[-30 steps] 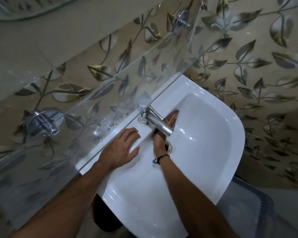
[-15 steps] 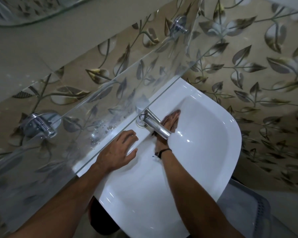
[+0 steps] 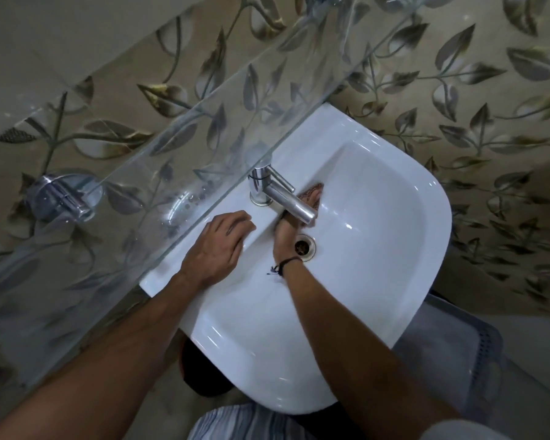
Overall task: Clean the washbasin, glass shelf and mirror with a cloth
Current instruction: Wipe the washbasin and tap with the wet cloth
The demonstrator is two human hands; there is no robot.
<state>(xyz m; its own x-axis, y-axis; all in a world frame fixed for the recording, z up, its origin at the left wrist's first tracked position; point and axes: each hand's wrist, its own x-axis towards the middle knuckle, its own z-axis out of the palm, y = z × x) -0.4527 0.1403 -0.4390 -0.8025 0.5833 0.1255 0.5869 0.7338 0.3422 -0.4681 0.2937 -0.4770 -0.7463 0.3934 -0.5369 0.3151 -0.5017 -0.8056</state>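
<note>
The white washbasin (image 3: 378,249) fills the middle of the view, with a chrome tap (image 3: 278,193) at its back ledge. My right hand (image 3: 288,235) reaches under the tap's spout and presses a brownish cloth (image 3: 314,192) against the bowl's back wall; the spout hides most of the fingers and cloth. A black band circles that wrist. Just right of the wrist lies the drain (image 3: 305,246). My left hand (image 3: 218,247) rests flat on the basin's back ledge, fingers spread, holding nothing. The glass shelf (image 3: 172,147) runs diagonally above the ledge. The mirror is out of view.
A chrome bracket (image 3: 61,196) holds the shelf at the left. Water drops (image 3: 189,201) sit on the glass near the tap. Leaf-patterned tiles cover the wall. A grey perforated basket (image 3: 480,347) stands low on the right of the basin.
My right hand has slid a little to the left under the spout, uncovering the drain. My left hand has stayed on the ledge. The view has tipped down, losing the mirror's edge.
</note>
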